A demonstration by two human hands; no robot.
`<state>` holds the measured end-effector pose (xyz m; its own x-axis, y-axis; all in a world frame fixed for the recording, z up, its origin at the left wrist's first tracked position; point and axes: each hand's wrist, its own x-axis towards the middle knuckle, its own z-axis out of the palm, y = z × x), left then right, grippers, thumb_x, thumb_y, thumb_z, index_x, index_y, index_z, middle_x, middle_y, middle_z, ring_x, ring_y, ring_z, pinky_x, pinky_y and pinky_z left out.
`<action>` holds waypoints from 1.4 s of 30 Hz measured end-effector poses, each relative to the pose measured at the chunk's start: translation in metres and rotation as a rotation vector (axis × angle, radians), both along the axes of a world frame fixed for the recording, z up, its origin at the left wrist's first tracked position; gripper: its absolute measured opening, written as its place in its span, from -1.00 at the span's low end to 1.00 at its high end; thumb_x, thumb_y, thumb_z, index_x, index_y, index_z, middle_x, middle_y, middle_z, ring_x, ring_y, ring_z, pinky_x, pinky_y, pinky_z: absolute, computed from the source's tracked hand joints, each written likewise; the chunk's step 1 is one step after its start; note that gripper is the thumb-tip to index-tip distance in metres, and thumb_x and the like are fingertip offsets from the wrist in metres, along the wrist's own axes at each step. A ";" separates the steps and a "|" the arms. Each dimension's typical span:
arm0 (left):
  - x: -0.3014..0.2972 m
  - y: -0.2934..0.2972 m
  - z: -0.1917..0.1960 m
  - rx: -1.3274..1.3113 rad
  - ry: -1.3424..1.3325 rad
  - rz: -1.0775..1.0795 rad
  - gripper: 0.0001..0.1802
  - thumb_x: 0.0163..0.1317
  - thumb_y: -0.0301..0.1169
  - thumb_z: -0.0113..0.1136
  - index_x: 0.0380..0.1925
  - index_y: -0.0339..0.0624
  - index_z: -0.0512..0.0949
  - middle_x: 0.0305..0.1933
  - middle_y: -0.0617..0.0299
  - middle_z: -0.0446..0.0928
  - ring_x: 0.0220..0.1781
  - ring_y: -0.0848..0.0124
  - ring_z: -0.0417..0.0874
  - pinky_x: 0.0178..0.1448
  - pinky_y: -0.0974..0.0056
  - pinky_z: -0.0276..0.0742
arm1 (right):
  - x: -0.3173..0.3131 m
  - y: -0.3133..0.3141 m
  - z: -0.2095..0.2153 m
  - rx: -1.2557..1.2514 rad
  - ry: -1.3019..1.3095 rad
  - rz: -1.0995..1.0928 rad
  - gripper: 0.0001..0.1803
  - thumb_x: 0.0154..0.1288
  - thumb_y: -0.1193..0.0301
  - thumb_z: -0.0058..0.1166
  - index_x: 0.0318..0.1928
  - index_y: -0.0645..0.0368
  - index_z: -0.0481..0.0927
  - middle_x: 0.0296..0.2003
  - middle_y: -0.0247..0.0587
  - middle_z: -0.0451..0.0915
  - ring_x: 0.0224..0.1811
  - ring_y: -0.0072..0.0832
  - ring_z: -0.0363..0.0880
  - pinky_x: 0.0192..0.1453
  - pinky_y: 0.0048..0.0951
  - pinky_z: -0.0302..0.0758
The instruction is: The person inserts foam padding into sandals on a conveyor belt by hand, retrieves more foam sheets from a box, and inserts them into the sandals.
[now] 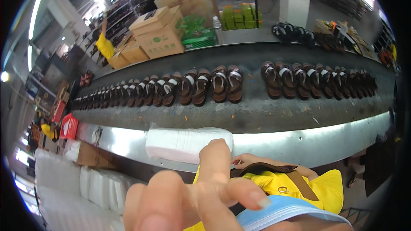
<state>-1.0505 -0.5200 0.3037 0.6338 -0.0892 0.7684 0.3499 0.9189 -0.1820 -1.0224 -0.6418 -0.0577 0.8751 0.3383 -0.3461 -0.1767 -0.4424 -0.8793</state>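
Observation:
My left hand point(171, 196) is raised very close to the camera, large and slightly blurred. Its fingers curl, the thumb stands apart, and nothing shows between them. Behind it, my bent left arm point(215, 156) overlaps a plastic-wrapped stack of white sheets point(175, 143) on the metal ledge point(274, 143). Close to the ledge's front edge, beside that stack, is my right hand point(245, 160) with its fingers bent inward; what they hold, if anything, is too small to make out. Pairs of brown sandals point(199, 87) with white patches on their straps line the dark bench, out of reach of both hands.
Cardboard boxes point(158, 36), a potted plant point(191, 25) and a plastic bottle point(217, 23) stand along the far side. Black sandals point(293, 33) lie at the far right. A red basket point(68, 126) and wrapped white stacks point(100, 186) are at the left.

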 end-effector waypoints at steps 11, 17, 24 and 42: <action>-0.016 0.000 -0.003 -0.236 0.193 0.001 -0.77 0.10 -0.60 -0.02 -0.21 -0.15 0.42 0.12 0.28 0.31 -0.36 0.58 0.54 -0.26 0.65 0.42 | 0.004 -0.014 -0.015 0.013 0.091 0.044 -0.57 0.18 0.28 0.04 0.02 0.27 0.47 -0.20 -0.13 0.55 -0.14 -0.40 0.52 -0.04 -0.42 0.42; 0.010 0.015 -0.022 -0.005 -0.061 0.388 -0.64 0.01 -0.60 0.07 -0.12 -0.19 0.42 0.19 0.10 0.24 0.18 0.54 0.34 0.13 0.50 0.31 | -0.012 -0.016 -0.010 0.086 0.138 -0.071 -0.57 0.18 0.28 0.05 0.00 0.27 0.48 -0.23 -0.14 0.56 -0.16 -0.44 0.52 -0.04 -0.44 0.42; -0.015 0.013 -0.015 0.211 -0.063 0.434 -0.65 0.04 -0.59 0.08 -0.10 -0.20 0.41 0.23 0.09 0.24 0.25 0.51 0.26 0.30 0.22 0.12 | -0.028 -0.025 -0.010 0.132 0.084 -0.113 -0.59 0.17 0.29 0.04 -0.02 0.26 0.50 -0.26 -0.14 0.59 -0.19 -0.42 0.55 -0.05 -0.44 0.43; -0.052 -0.030 -0.007 -0.036 -0.036 0.543 -0.57 0.24 -0.35 -0.12 0.09 -0.32 0.28 0.32 0.08 0.09 0.39 0.39 0.04 0.43 0.26 -0.01 | -0.059 -0.042 -0.017 0.090 0.070 -0.112 -0.59 0.15 0.25 0.05 -0.03 0.22 0.51 -0.27 -0.16 0.61 -0.22 -0.40 0.56 -0.07 -0.42 0.45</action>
